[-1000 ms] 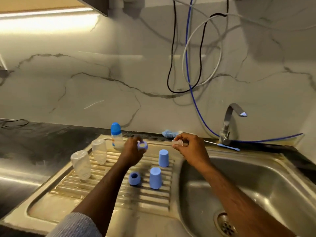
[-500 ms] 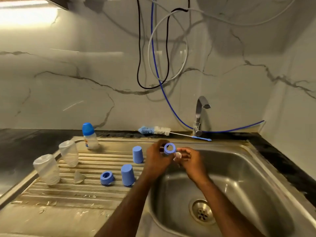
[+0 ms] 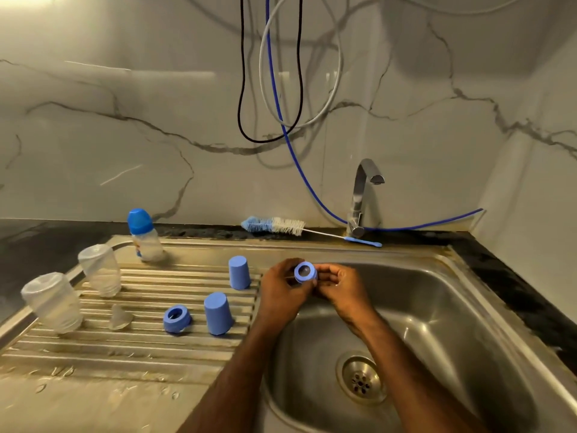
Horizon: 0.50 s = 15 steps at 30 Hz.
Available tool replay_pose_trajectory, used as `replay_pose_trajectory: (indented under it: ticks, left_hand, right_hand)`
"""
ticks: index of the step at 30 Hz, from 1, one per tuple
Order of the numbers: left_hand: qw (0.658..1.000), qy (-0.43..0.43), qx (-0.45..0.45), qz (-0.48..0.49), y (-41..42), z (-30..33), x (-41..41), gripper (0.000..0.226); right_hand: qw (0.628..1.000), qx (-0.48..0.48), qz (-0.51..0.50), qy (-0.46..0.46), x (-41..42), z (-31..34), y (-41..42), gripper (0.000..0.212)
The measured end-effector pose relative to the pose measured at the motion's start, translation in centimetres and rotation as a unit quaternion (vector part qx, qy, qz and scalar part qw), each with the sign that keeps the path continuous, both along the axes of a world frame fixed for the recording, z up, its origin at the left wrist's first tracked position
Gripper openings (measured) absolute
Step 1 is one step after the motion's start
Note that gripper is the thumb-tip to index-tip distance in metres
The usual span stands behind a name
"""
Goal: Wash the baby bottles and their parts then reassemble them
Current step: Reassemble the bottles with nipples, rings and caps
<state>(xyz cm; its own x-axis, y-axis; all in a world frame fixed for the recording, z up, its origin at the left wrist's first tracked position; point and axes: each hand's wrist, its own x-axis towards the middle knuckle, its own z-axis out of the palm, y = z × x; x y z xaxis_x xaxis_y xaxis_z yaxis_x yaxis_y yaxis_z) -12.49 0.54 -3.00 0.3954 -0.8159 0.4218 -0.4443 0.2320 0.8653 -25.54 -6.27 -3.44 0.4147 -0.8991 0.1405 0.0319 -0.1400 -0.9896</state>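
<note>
My left hand point(image 3: 282, 292) and right hand point(image 3: 338, 284) both pinch the blue collar ring point(image 3: 305, 272) above the sink basin point(image 3: 437, 323), fingers curled around it. I judge it light, stiff and wet, so slippery; gripping its outer rim is safest.

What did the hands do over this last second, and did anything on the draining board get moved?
The left hand carried the blue ring from above the draining board to over the sink. The right hand brought its clear teat up to the ring. The bottles, caps and the other ring stayed put.
</note>
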Motion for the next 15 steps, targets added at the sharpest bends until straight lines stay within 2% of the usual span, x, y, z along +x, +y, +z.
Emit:
replay_pose_trajectory:
  ticks: [4, 8, 10, 13, 15]
  left_hand:
    - [1.000, -0.003, 0.009, -0.004, 0.1, -0.4, 0.4, 0.039]
    - [1.000, -0.005, 0.018, 0.000, 0.2, -0.6, 0.7, 0.042]
    - [1.000, -0.001, 0.018, -0.001, 0.2, -0.7, 0.6, 0.041]
    - [1.000, -0.016, 0.011, -0.011, 0.1, -0.8, 0.4, 0.036]
    - [0.999, -0.026, 0.005, -0.023, 0.3, -0.7, 0.5, 0.037]
  right_hand:
    - [0.997, 0.062, 0.036, -0.042, -0.4, 0.1, 0.2, 0.056]
    - [0.992, 0.091, 0.073, -0.054, -0.5, 0.2, 0.5, 0.062]
    - [0.996, 0.054, 0.068, -0.020, -0.2, 0.3, 0.9, 0.055]
    - [0.992, -0.083, 0.035, 0.087, 0.1, 0.2, 1.2, 0.035]
    - [0.982, -0.151, -0.007, 0.115, 0.1, 0.3, 1.3, 0.029]
